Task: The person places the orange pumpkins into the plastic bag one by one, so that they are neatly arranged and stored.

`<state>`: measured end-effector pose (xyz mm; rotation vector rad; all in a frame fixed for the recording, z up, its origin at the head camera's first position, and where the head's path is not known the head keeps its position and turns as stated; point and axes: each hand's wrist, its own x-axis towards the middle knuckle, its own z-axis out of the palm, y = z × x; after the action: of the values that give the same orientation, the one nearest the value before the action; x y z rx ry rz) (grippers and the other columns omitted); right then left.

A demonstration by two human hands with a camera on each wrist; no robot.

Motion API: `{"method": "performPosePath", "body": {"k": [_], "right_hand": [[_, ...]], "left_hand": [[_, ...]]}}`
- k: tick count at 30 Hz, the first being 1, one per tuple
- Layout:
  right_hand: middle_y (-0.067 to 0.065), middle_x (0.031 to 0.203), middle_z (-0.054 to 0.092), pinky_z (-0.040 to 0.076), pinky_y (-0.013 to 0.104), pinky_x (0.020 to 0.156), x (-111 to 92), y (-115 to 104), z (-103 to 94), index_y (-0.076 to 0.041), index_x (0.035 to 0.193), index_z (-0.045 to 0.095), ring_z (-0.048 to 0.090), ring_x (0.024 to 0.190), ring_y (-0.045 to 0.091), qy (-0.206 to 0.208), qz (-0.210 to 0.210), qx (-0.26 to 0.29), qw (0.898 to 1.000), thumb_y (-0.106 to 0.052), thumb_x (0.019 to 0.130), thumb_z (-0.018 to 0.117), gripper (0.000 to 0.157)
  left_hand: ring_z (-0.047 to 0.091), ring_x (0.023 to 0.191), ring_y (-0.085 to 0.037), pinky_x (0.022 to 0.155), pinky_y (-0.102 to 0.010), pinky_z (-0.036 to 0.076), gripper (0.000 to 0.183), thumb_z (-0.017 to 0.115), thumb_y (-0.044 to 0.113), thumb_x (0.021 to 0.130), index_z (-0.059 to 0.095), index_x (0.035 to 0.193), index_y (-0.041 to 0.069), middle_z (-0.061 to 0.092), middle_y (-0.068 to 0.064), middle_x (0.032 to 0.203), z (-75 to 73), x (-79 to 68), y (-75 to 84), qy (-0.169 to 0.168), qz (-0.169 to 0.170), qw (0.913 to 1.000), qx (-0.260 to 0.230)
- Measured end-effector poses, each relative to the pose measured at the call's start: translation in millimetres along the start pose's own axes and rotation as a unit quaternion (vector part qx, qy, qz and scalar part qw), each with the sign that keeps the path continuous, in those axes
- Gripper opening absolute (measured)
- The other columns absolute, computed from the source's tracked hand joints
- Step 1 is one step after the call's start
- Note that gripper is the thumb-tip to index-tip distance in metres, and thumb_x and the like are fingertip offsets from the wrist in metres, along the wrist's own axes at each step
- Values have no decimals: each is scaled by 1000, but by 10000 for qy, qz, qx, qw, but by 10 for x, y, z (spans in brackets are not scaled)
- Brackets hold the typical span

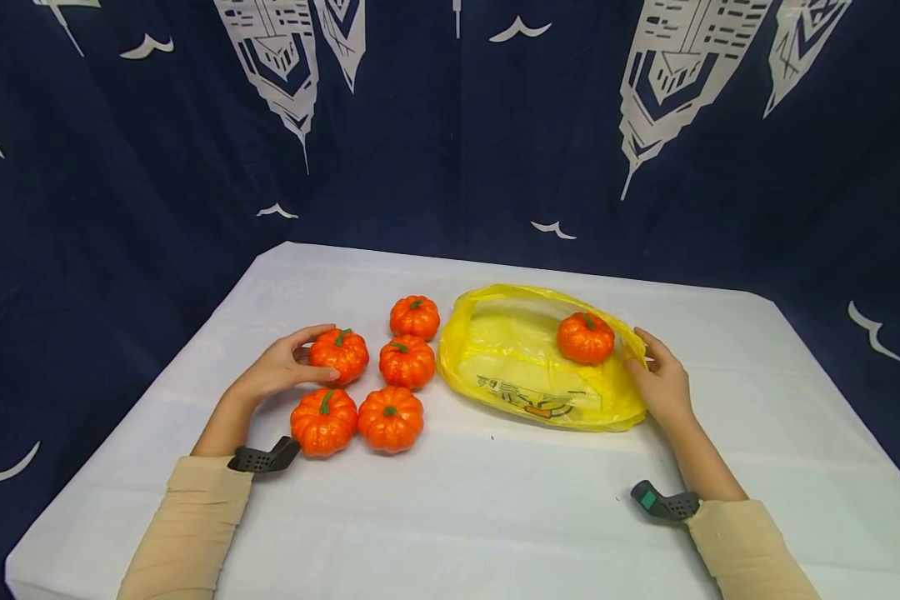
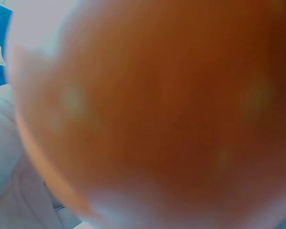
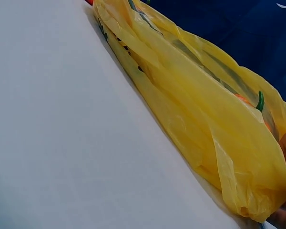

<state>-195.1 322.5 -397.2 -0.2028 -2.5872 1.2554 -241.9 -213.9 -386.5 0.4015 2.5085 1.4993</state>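
Observation:
My left hand (image 1: 285, 362) grips a small orange pumpkin (image 1: 347, 354) with a green stem, thumb on the near side and fingers behind. In the left wrist view a blurred orange pumpkin surface (image 2: 157, 105) fills most of the picture, with part of the palm at the lower left. On the right, my right hand (image 1: 662, 379) pinches the right edge of a yellow plastic bag (image 1: 517, 333), whose mouth gapes upward. Inside the bag, near that hand, sits another pumpkin (image 1: 585, 338). The right wrist view shows the bag's side (image 3: 195, 119) and a green stem above its rim.
Several more pumpkins stand between the left hand and the bag: one at the back (image 1: 415, 317), one in the middle (image 1: 407, 363) and a front pair (image 1: 357, 421). The white-covered table (image 1: 480, 525) ends at a dark blue patterned curtain (image 1: 450, 150).

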Motion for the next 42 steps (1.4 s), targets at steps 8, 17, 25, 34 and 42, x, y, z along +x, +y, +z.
{"method": "performPosePath", "body": {"k": [8, 17, 25, 34, 42], "right_hand": [[31, 134, 46, 38, 4, 66, 7, 9, 3, -3, 150, 34, 53, 109, 41, -26, 70, 15, 10000, -10, 100, 46, 52], [30, 135, 45, 37, 3, 67, 8, 15, 0, -4, 151, 34, 52, 110, 42, -24, 125, 9, 9999, -11, 100, 46, 53], [31, 136, 44, 36, 3, 68, 12, 23, 2, -4, 151, 33, 51, 113, 43, -62, 114, 27, 9999, -11, 100, 46, 53], [31, 135, 44, 37, 3, 67, 10, 25, 14, -4, 151, 33, 52, 112, 43, -74, 123, 13, 9999, -10, 100, 46, 53], [31, 136, 44, 37, 4, 67, 25, 51, 9, -5, 151, 33, 52, 110, 42, -54, 110, -38, 9999, -10, 100, 46, 53]], "left_hand": [[47, 125, -38, 106, -51, 37, 77, 79, 21, 82, 41, 148, 9, 43, -18, 146, -1, 4, 174, 45, 205, 9996, -194], [50, 125, -34, 108, -47, 36, 75, 79, 16, 83, 41, 148, 9, 42, -13, 147, 77, 45, 561, 28, 585, 9970, -496], [50, 126, -30, 107, -49, 37, 75, 81, 17, 81, 44, 147, 14, 47, -7, 145, 303, 119, 937, -383, 972, 9923, -666], [53, 122, -26, 102, -44, 44, 74, 81, 19, 81, 45, 146, 18, 51, -4, 140, 645, 228, 1200, -525, 1007, 9897, -867], [55, 120, -20, 97, -35, 48, 77, 83, 23, 79, 45, 146, 19, 52, -1, 138, 1004, 330, 1384, -369, 1029, 9898, -915]]}}
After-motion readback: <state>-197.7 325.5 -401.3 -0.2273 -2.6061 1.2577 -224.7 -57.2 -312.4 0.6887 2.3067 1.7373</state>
